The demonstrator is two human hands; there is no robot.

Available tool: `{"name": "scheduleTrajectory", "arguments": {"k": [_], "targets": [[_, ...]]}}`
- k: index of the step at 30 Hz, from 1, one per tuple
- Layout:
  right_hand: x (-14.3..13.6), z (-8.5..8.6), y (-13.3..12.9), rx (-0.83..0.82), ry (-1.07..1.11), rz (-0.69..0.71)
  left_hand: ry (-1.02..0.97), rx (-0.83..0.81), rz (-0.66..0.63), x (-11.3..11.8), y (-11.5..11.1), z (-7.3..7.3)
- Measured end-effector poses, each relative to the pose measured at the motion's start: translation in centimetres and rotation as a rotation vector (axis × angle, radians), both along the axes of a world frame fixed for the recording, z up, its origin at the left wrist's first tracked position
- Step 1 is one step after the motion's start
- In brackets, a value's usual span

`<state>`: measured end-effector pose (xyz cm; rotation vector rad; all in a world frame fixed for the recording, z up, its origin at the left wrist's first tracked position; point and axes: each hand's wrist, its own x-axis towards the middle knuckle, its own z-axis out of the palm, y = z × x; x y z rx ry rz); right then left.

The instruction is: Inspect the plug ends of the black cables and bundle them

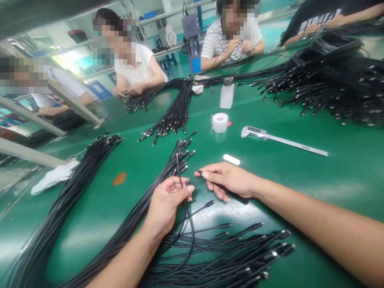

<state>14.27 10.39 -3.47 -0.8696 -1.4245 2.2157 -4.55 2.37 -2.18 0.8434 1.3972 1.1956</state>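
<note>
My left hand pinches a black cable connector between thumb and fingers, its metal tip pointing up. Another cable end rises beside those fingers. Just to the right, my right hand holds a small dark item between thumb and index finger; its exact shape is too small to tell. The two hands are apart. One bundle of black cables runs behind my left hand, and more cable ends fan out below both hands.
On the green table lie a caliper, a tape roll, a white bottle, a white oval piece and a glove. More cable bundles lie left and far right. Several people sit across.
</note>
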Motion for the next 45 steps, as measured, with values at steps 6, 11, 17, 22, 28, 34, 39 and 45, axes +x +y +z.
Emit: {"name": "scheduleTrajectory", "arguments": {"k": [6,11,17,22,28,34,39,45], "targets": [[0.0,-0.1,0.1,-0.001,-0.009,0.009,0.052,0.019,-0.010,-0.2,-0.1,-0.2],[0.4,0.8,-0.3,0.158,-0.096,0.089,0.109,0.043,0.011,-0.4,0.0,-0.5],[0.4,2.6,-1.3,0.688,-0.209,0.124,0.170,0.108,-0.005,-0.4,-0.3,-0.7],[0.1,2.5,-1.8,0.828,-0.241,0.107,0.211,0.121,-0.013,-0.2,-0.5,-0.7],[0.1,2.7,-2.0,0.843,-0.237,0.105,0.204,0.117,0.001,-0.1,-0.5,-0.6],[0.0,2.9,-2.2,0.853,-0.252,0.105,0.230,0.116,-0.010,-0.1,-0.5,-0.5],[-0.1,2.9,-2.3,0.864,-0.244,0.107,0.233,0.126,-0.013,-0.1,-0.7,-0.5],[-0.1,2.9,-2.4,0.868,-0.268,0.102,0.259,0.140,-0.027,0.0,-0.7,-0.3]]}}
